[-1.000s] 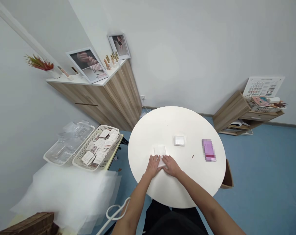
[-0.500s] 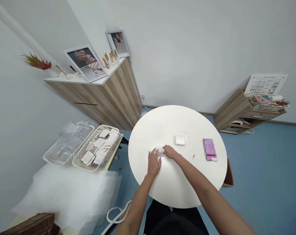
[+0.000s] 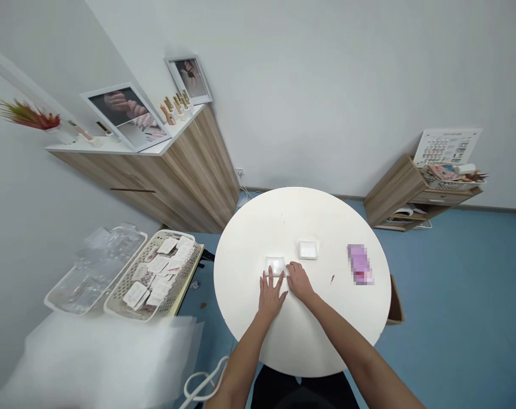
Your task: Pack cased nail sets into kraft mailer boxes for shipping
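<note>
A small white packet [image 3: 275,264], apparently in clear plastic wrap, lies flat on the round white table [image 3: 300,341]. My left hand [image 3: 270,296] is open, its spread fingers pressing on the packet's near edge. At the packet's right end, my right hand [image 3: 299,282] has its fingers bent together, with the tips at the wrapper's edge; what they pinch is mostly hidden. A similar white packet [image 3: 308,250], with wrapper sticking out at its side, rests a little farther back and to the right.
A blurred purple item [image 3: 360,263] lies on the table's right. To the left, a basket of white cards [image 3: 155,278] and a basket of clear plastic pieces [image 3: 100,272] stand by white sheets [image 3: 113,358]. A cardboard box [image 3: 395,304] is below the table's right edge.
The packet under my hands now lies flat with its top face showing. My left hand has drawn back to its near edge, and my right hand has moved lower along its right end.
</note>
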A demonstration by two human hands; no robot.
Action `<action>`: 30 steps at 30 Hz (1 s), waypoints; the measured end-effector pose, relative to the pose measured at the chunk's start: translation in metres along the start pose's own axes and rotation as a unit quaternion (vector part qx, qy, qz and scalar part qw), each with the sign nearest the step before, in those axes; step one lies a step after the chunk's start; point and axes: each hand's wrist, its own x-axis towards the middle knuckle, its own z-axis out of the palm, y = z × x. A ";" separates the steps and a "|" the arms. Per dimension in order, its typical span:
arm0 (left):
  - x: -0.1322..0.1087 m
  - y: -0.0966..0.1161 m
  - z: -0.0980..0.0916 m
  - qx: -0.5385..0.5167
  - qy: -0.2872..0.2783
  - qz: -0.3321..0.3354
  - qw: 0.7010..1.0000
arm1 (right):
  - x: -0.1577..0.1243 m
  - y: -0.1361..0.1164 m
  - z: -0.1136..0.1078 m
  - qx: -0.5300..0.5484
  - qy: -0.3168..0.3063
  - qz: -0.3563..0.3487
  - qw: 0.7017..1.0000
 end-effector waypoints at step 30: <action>-0.037 -0.021 -0.098 -0.126 0.034 -0.185 0.974 | 0.000 -0.015 -0.014 -0.082 -0.031 -0.085 0.993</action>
